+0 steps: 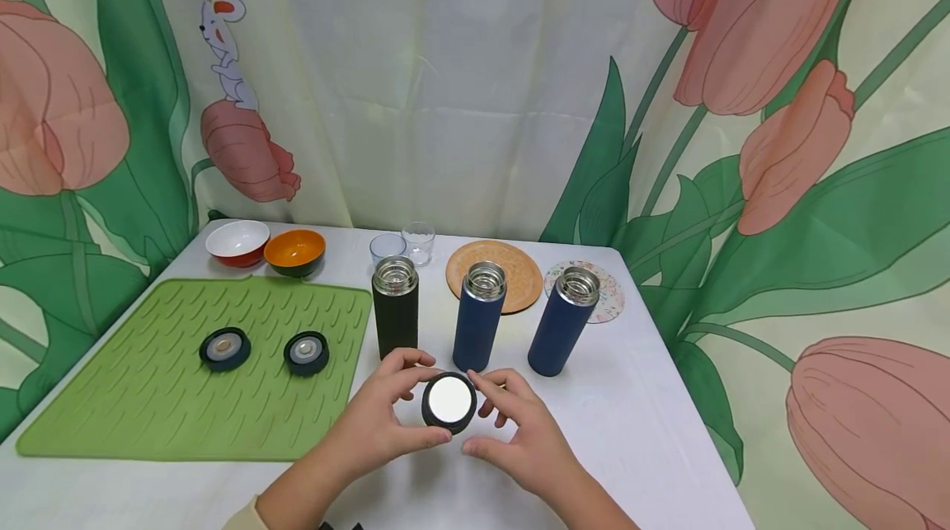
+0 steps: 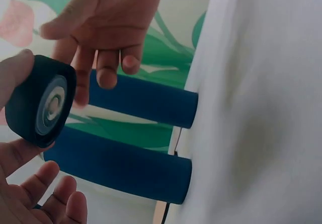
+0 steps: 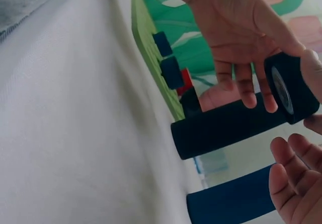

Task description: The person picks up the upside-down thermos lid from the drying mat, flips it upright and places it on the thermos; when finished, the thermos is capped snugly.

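A dark bottle lid (image 1: 449, 400) with a bright white top is held above the table. My left hand (image 1: 382, 406) pinches it between thumb and forefinger; its ringed underside shows in the left wrist view. On the lid's other side is my right hand (image 1: 519, 423), forefinger at the rim and thumb apart from it, the fingers loosely bent. Behind the hands stand three lidless bottles with steel mouths: a black bottle (image 1: 396, 307), a blue bottle (image 1: 479, 320) and another blue bottle (image 1: 562, 324). The left fingers partly cover the black bottle's base.
On the green mat (image 1: 185, 423) lie two dark lids, a left lid (image 1: 225, 349) and a right lid (image 1: 306, 353), undersides up. Farther back are a white-lined bowl (image 1: 237, 241), an orange-lined bowl (image 1: 295, 250), two glasses (image 1: 419, 243), a round wooden board (image 1: 519, 266) and a floral mat (image 1: 610, 299).
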Demonstrator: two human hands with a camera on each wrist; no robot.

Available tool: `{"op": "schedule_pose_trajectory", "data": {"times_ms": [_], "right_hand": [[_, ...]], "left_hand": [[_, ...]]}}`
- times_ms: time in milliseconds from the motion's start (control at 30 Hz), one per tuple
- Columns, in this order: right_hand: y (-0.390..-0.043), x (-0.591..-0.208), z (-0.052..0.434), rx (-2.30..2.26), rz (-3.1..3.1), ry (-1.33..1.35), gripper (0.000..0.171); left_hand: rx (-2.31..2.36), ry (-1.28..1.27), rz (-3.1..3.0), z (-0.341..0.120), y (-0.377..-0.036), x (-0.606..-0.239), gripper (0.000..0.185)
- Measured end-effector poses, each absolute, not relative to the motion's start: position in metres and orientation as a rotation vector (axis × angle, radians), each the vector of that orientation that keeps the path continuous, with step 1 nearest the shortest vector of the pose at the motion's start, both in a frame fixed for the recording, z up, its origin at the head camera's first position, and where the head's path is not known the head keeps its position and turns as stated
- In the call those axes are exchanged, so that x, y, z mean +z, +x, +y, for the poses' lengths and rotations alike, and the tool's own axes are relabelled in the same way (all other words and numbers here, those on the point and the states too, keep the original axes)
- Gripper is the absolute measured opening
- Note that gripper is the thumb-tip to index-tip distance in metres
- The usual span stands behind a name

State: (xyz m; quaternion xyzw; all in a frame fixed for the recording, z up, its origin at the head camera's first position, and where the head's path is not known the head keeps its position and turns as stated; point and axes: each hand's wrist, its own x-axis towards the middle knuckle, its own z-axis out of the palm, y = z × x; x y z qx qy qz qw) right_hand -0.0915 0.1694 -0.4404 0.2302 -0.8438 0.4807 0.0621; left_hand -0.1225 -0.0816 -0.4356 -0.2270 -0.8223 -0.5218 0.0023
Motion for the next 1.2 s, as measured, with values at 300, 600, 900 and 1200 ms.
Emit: {"op": "schedule_pose_trajectory", "data": {"times_ms": [300, 600, 900, 1200], "right_hand": [[-0.091, -0.447, 0.165, 1.474, -2.446, 0.679, 0.06], [-0.097, -0.444, 0.167, 1.404, -2.456, 0.739, 0.06], [-0.1, -0.437, 0.169, 1.386, -2.611, 0.854, 0.076], [-0.103, -0.423, 0.169, 1.042, -2.791, 1.091, 0.091]], "left_hand": [[-1.647, -0.739, -2.604, -0.082, -0.119, -0.439, 0.063], [-1.581, -0.78, -2.606, -0.082, -0.123, -0.436, 0.061], [-1.48, -0.867, -2.661, -0.084, -0.124, -0.435, 0.06], [-1.367, -0.971, -2.72, -0.087, -0.124, -0.44, 0.055]]}}
